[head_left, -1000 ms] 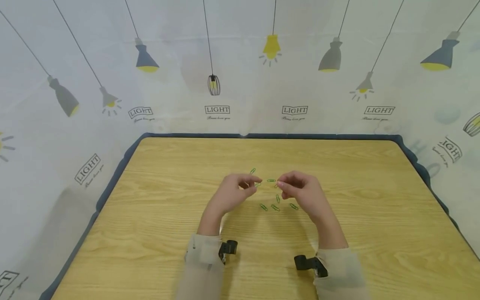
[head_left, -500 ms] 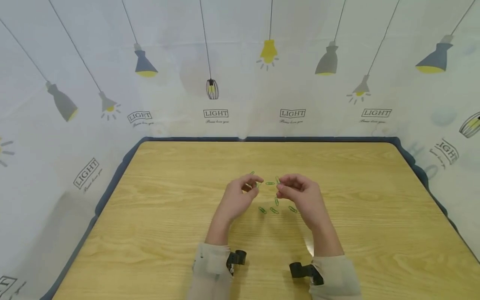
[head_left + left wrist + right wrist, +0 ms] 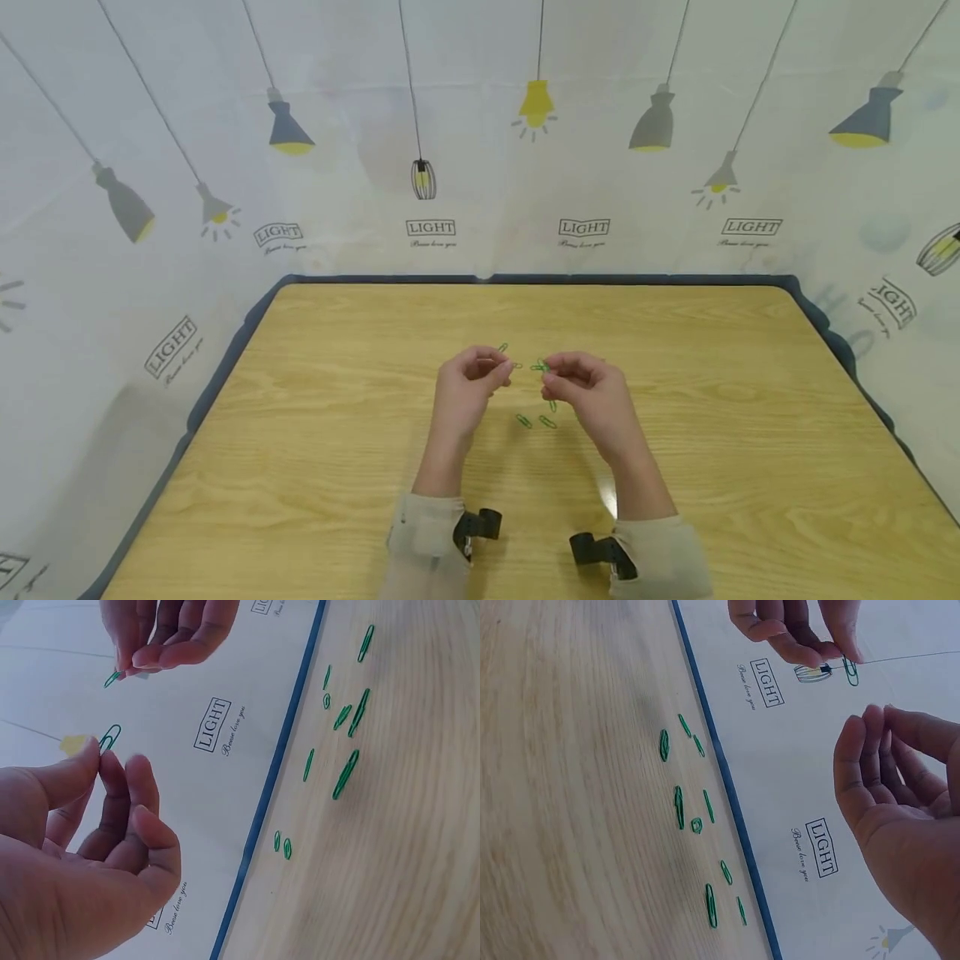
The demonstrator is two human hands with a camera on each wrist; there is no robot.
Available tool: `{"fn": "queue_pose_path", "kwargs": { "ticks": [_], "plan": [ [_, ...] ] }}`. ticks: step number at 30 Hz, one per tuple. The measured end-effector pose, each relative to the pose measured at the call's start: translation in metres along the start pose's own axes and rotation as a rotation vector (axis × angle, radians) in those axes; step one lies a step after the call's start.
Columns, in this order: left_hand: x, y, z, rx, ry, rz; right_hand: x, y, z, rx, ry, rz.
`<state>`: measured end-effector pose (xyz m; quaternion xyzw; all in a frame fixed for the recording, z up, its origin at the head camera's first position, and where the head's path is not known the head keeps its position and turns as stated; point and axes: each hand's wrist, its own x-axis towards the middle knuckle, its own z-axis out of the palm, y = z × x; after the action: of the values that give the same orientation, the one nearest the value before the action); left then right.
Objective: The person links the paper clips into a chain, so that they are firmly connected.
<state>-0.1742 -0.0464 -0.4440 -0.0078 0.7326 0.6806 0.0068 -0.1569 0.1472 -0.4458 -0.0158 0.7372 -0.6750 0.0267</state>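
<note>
My left hand point(image 3: 463, 387) pinches a green paper clip point(image 3: 111, 739) between thumb and forefinger, its looped end sticking out past the fingertips. Facing it, my right hand point(image 3: 592, 396) pinches another green paper clip point(image 3: 110, 680) by its end; in the right wrist view those fingertips hide that clip. Both hands are raised above the table, a short gap apart, and the two held clips do not touch. Under and between the hands, several loose green paper clips point(image 3: 547, 422) lie scattered on the tabletop, some partly covered by the hands in the head view.
The wood-grain table point(image 3: 300, 433) has a dark blue edge point(image 3: 390, 279) along its back and sides. A white curtain-like backdrop point(image 3: 480, 108) printed with hanging lamps stands behind it. Each sleeved wrist carries a black camera mount point(image 3: 480, 523).
The hands have drawn closer together, the right one moving left. The clip in the right hand now points toward the left hand. The head view has tilted slightly.
</note>
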Motion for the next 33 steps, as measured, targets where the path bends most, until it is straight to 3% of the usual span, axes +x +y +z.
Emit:
{"fn": "queue_pose_path", "kwargs": {
  "ticks": [9,22,29,33],
  "plan": [
    [-0.0008,-0.0027,0.0010,-0.101,-0.031,0.038,0.0007,-0.0011,0.0041,0.021,0.042,0.002],
    [-0.0062,0.0003,0.0004,-0.015,-0.138,0.038,0.0038,-0.0007,0.0064,0.069,0.129,0.014],
    [-0.0094,0.0040,-0.0014,0.019,-0.147,0.072,0.0041,0.0016,0.0079,0.063,0.131,-0.002],
    [-0.0101,0.0055,-0.0001,0.023,-0.162,0.077,0.0043,0.0039,0.0101,0.035,0.083,-0.021]
  ]
}}
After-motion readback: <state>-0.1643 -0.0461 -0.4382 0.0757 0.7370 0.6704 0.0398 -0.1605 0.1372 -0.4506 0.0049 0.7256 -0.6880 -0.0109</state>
